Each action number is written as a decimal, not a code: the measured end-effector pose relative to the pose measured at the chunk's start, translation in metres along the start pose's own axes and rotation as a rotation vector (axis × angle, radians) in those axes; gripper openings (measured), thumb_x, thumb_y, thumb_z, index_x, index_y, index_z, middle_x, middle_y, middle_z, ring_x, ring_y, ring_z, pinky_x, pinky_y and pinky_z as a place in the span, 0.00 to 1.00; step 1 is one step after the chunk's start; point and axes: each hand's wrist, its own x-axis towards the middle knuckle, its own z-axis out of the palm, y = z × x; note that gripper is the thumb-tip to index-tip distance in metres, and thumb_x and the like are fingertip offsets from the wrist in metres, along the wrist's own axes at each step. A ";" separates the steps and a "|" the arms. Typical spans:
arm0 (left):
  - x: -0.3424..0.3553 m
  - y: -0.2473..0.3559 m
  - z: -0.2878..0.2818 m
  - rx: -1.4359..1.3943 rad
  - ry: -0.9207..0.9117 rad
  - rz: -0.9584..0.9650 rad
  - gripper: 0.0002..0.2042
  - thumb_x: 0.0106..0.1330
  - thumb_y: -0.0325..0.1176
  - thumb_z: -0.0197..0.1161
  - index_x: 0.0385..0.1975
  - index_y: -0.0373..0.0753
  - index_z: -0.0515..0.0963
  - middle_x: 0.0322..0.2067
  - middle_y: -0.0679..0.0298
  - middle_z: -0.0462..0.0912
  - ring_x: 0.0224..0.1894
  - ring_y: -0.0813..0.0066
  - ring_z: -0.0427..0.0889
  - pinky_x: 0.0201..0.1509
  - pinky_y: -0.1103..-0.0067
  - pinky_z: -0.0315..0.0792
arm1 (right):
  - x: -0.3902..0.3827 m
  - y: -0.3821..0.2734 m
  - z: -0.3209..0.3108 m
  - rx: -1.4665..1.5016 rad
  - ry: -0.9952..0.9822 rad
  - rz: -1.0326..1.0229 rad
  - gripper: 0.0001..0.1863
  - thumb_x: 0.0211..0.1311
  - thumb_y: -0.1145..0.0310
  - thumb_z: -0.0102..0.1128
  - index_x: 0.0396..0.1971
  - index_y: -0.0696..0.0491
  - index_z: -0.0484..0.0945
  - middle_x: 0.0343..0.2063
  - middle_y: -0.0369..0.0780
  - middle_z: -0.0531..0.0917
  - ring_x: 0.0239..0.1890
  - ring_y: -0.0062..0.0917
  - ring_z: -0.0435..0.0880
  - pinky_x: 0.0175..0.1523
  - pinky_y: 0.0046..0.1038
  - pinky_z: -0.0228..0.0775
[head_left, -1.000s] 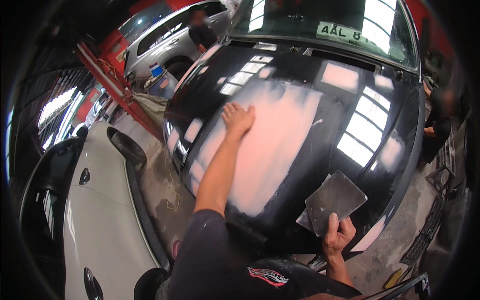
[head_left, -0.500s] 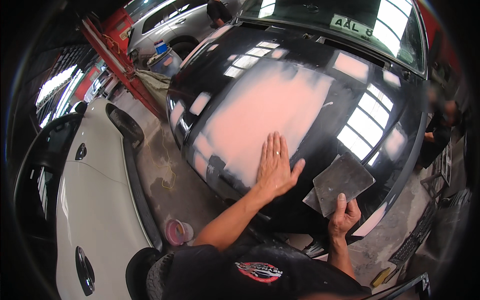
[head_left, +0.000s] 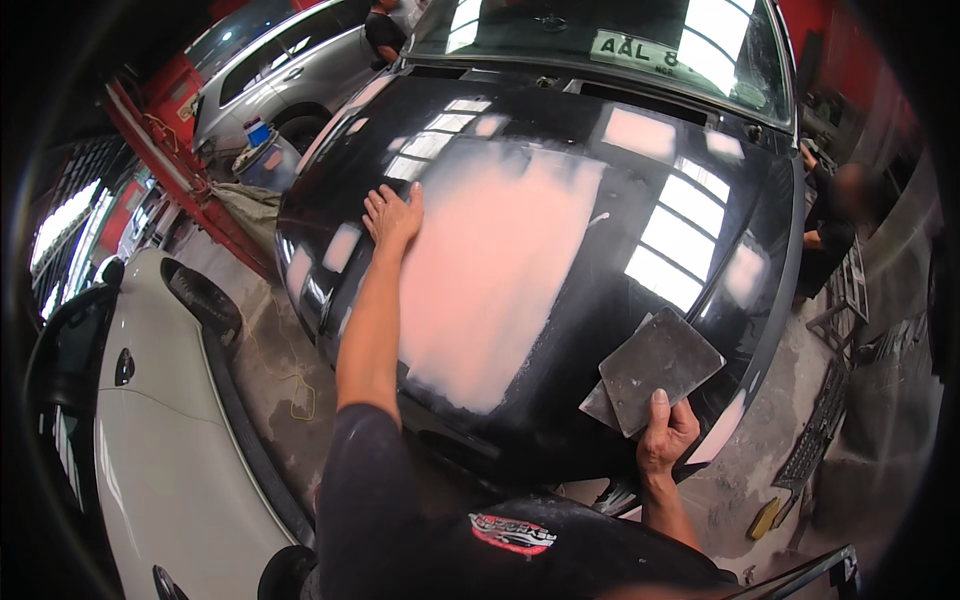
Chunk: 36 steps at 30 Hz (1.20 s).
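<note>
In front of me is a black car hood [head_left: 560, 400] with a large patch of pink filler [head_left: 490, 270] over its middle. My left hand [head_left: 395, 215] is open, laid on the hood at the patch's far left edge, fingers pointing away and to the left. My right hand [head_left: 667, 435] is closed on two flat square plates, a dark grey plate [head_left: 662, 370] on top and a lighter plate [head_left: 598, 405] showing from under it. Its thumb presses on the upper plate's near edge. The plates are held over the hood's near right part.
A pale car [head_left: 170, 430] stands along the left, with a red post [head_left: 185, 190] beyond it. Behind are a silver car [head_left: 290, 75] and a drum [head_left: 268, 165]. People stand at the far left [head_left: 383, 35] and right [head_left: 835, 220]. A yellow object [head_left: 765, 520] lies on the floor at right.
My left hand has swept from the patch's near end to its far left edge. The right hand keeps hold of the plates. The whole view has shifted somewhat.
</note>
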 end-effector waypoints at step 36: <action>-0.503 -0.331 -0.002 -0.368 -1.366 -0.118 0.37 0.72 0.65 0.46 0.65 0.37 0.71 0.66 0.51 0.70 0.70 0.54 0.66 0.74 0.66 0.58 | -0.123 -0.052 0.092 0.244 -0.937 0.495 0.12 0.67 0.65 0.65 0.27 0.57 0.84 0.23 0.29 0.81 0.27 0.10 0.74 0.33 0.20 0.66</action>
